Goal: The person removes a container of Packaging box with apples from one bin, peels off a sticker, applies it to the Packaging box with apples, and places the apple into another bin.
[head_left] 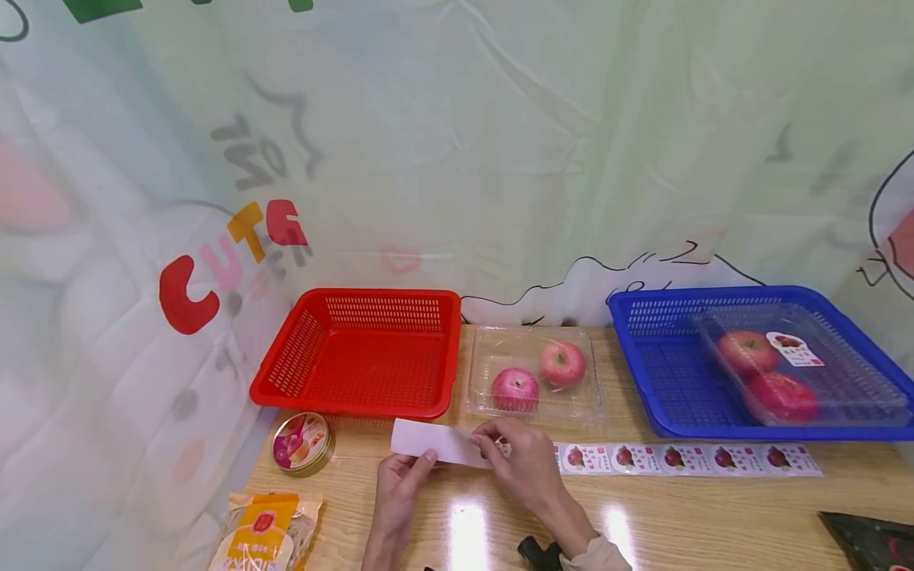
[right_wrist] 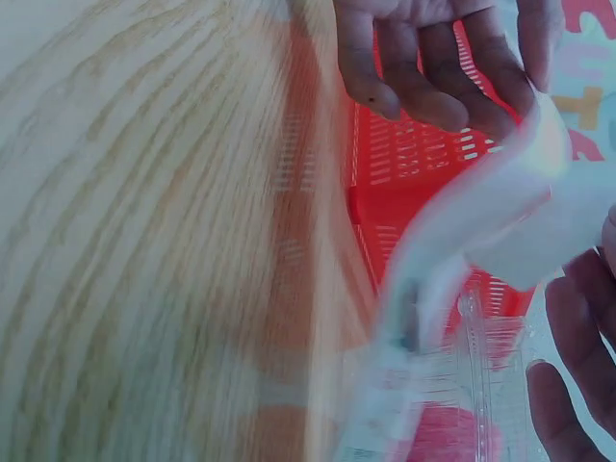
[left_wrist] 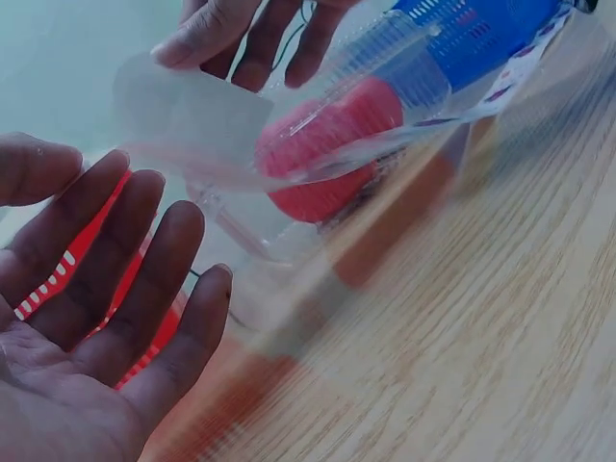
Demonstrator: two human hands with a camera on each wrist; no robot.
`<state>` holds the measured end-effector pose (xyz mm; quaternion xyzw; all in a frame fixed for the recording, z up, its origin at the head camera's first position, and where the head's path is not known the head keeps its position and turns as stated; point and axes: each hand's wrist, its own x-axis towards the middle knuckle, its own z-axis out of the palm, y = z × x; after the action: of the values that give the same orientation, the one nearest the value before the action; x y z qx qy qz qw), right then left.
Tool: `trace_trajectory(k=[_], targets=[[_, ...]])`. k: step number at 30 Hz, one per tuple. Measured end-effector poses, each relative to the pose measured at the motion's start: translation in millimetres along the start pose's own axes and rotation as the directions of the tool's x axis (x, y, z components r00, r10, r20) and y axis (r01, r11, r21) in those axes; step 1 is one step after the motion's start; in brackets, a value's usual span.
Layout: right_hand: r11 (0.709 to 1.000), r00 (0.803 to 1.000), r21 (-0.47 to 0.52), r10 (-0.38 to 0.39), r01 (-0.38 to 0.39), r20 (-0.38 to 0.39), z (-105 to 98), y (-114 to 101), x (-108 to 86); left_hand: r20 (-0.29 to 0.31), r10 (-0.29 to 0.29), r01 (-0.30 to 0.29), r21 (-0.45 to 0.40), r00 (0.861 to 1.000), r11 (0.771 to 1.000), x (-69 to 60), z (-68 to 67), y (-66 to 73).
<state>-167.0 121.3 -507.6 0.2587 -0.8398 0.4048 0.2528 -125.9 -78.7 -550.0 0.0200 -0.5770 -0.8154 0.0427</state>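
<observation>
My left hand pinches the white backing end of a long label strip between thumb and fingers. Close by, my right hand pinches a pale label, its blank side showing in the left wrist view. The label's edge lies near the strip; whether it is fully off cannot be told. To the right, the strip runs along the table with several printed apple labels. Behind the hands sits a clear plastic box with two apples inside.
A red basket stands behind on the left. At right, a blue basket holds a labelled clear box with two apples. A round tin and a yellow packet lie left; a black packet lies front right.
</observation>
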Motion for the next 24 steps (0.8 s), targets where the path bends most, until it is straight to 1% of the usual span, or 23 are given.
trace_trajectory(k=[5,7,8,10,11,12,13,15,17,18,19,20,22,24], targets=[[0.999,0.999,-0.02,0.026,-0.026,-0.045,-2,-1,1.1,-0.029,-0.001,0.002,0.043,1.0,0.999,-0.4,0.6,2.1],[0.999,0.998,-0.019,0.031,-0.032,-0.058,-3,-2,1.6,-0.046,0.009,-0.006,0.074,0.999,0.997,-0.4,0.7,2.7],[0.999,0.997,-0.022,0.029,-0.03,-0.067,-3,-1,1.9,-0.065,0.014,-0.008,0.097,0.998,0.995,-0.8,1.0,3.6],[0.999,0.996,-0.031,0.017,-0.02,-0.084,-4,0,2.4,-0.133,0.03,-0.008,0.157,0.991,0.988,-1.4,2.1,5.2],[0.999,0.996,-0.04,0.009,-0.013,-0.092,-5,0,2.7,-0.175,0.046,-0.013,0.188,0.984,0.982,-2.0,3.0,6.3],[0.999,0.995,-0.05,-0.005,0.0,-0.102,-5,1,3.1,-0.221,0.07,-0.02,0.222,0.973,0.975,-2.6,4.1,7.5],[0.998,0.993,-0.059,-0.02,0.013,-0.113,-6,2,3.4,-0.266,0.097,-0.027,0.253,0.959,0.967,-3.4,5.3,8.9],[0.997,0.99,-0.07,-0.055,0.046,-0.131,-7,2,4.2,-0.339,0.174,-0.062,0.316,0.924,0.947,-4.7,8.3,12.0],[0.993,0.986,-0.089,-0.092,0.08,-0.14,-8,2,4.9,-0.376,0.247,-0.106,0.358,0.893,0.928,-6.4,12.3,16.1],[0.99,0.983,-0.098,-0.116,0.103,-0.142,-8,2,5.1,-0.38,0.271,-0.118,0.38,0.884,0.917,-7.1,14.7,18.6],[0.987,0.98,-0.104,-0.14,0.126,-0.143,-8,2,5.4,-0.373,0.282,-0.129,0.386,0.884,0.914,-7.7,17.2,21.2],[0.983,0.976,-0.111,-0.164,0.149,-0.141,-8,1,5.6,-0.356,0.282,-0.134,0.387,0.891,0.912,-8.2,19.8,24.0],[0.973,0.968,-0.126,-0.212,0.196,-0.136,-8,0,6.0,-0.309,0.241,-0.113,0.378,0.92,0.919,-9.2,25.6,30.0],[0.963,0.958,-0.13,-0.254,0.238,-0.13,-8,-2,6.4,-0.246,0.177,-0.078,0.368,0.953,0.927,-9.0,31.3,35.5]])
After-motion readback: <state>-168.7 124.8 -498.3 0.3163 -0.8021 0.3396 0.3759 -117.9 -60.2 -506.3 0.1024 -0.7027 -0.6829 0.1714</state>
